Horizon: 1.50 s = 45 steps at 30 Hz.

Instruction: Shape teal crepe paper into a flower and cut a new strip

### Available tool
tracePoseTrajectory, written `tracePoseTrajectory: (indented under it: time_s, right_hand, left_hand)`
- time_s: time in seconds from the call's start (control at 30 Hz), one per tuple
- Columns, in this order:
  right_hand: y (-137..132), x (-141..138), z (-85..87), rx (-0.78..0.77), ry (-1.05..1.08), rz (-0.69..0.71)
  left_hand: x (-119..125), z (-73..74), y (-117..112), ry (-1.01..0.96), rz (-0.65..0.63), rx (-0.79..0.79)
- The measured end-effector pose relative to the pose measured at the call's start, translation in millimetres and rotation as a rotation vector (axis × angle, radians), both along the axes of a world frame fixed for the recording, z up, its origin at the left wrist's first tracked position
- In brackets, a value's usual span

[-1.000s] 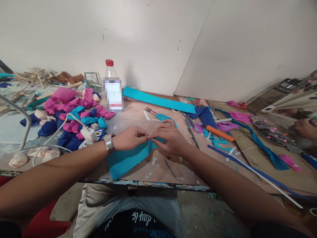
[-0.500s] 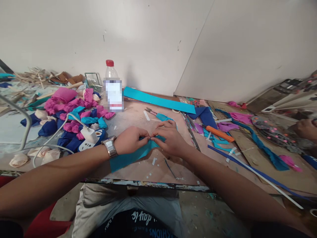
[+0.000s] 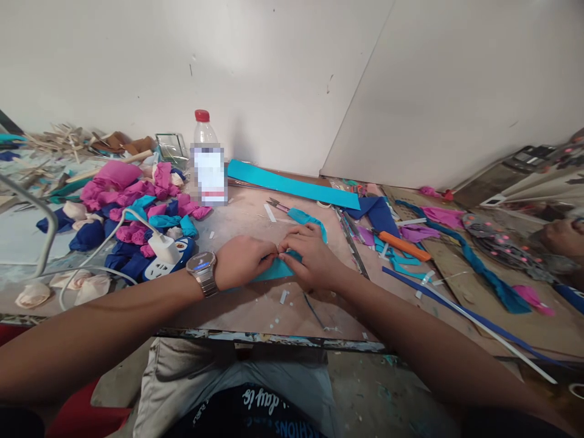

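The teal strip [image 3: 279, 269] lies on the worktop [image 3: 255, 310], pinched where both hands meet. The left hand [image 3: 244, 261] is curled shut on it, and the right hand [image 3: 310, 260] grips it too. Behind them a capped bottle [image 3: 207, 159] stands upright; its contents cannot be told.

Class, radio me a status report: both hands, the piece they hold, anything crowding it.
Left hand, right hand pinching turquoise strip, fingertips together. Strip low on the table. Socket block beside left wrist.

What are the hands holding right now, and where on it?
The left hand and right hand both pinch a flat turquoise paper-like strip at its far edge.
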State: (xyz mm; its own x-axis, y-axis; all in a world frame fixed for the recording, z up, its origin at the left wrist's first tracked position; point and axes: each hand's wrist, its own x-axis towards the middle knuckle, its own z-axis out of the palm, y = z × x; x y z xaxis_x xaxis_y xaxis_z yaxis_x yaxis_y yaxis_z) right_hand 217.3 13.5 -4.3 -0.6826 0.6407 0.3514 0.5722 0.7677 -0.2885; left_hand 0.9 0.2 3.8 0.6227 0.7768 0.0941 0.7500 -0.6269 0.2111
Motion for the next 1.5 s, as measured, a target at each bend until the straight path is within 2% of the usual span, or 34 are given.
tracePoseTrajectory:
  time_s: [0.23,0.47,0.9,1.27,1.5]
  right_hand:
    - [-0.8,-0.4,3.2,-0.033,-0.017,-0.002]
    - [0.4,0.3,2.2,0.004,-0.01,-0.012]
    - [0.0,0.9,4.6,0.068,-0.024,0.009]
    - [1.4,2.0,5.0,0.069,-0.034,-0.001]
    - [-0.7,1.1,8.4,0.095,0.046,0.069]
  left_hand:
    - [-4.2,-2.4,0.7,0.02,-0.041,0.028]
    - [-0.9,2.1,0.3,0.061,0.042,0.009]
    - [-5.5,-2.0,0.2,-0.037,-0.004,0.049]
    - [-6.6,2.6,0.8,-0.236,0.014,-0.102]
    - [-6.3,2.1,3.4,-0.319,-0.014,-0.234]
